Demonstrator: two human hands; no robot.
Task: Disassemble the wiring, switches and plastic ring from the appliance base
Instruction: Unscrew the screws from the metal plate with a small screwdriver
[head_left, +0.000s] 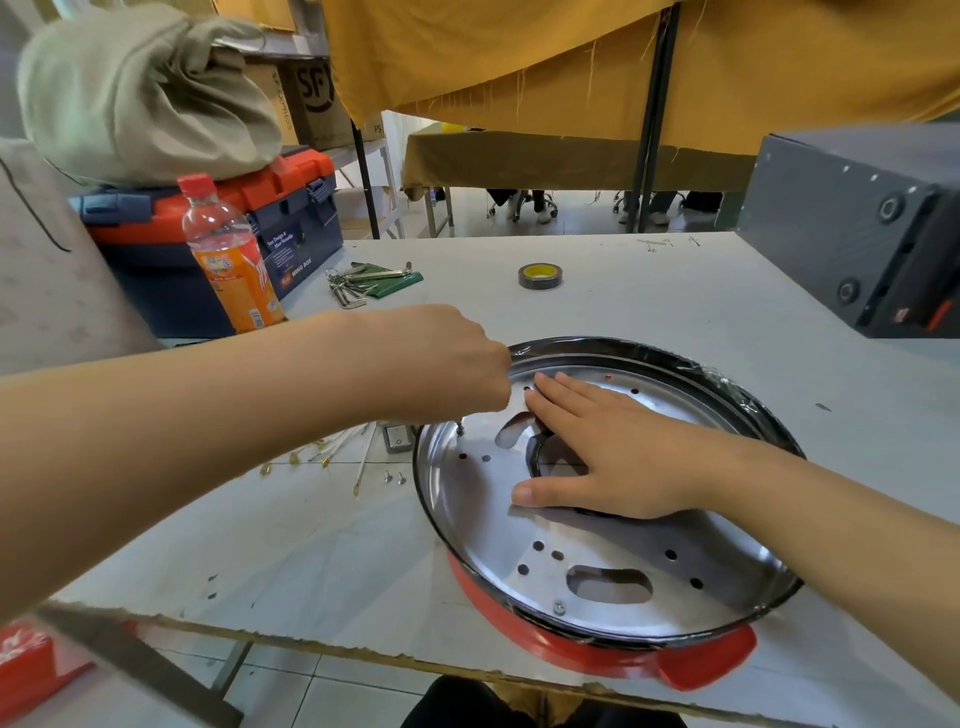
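Observation:
The red appliance base (613, 657) lies on the table with a round steel plate (597, 561) inside its black rim. My right hand (602, 452) presses flat on the plate's middle, fingers straight, partly covering a black plastic ring (534, 457). My left hand (447, 364) hovers over the plate's left edge with curled fingers, pinching a small screw (460, 428) that stands on the plate. Another screw (559, 607) sits near the plate's front. Removed white wires with brass terminals (332, 452) and a grey switch (397, 438) lie left of the base.
Two loose screws (395, 477) lie by the wires. At the back are hex keys (363, 283) and a tape roll (540, 275). An orange drink bottle (228, 260) and a toolbox (296, 218) stand at the left, a dark grey box (857, 234) at the right.

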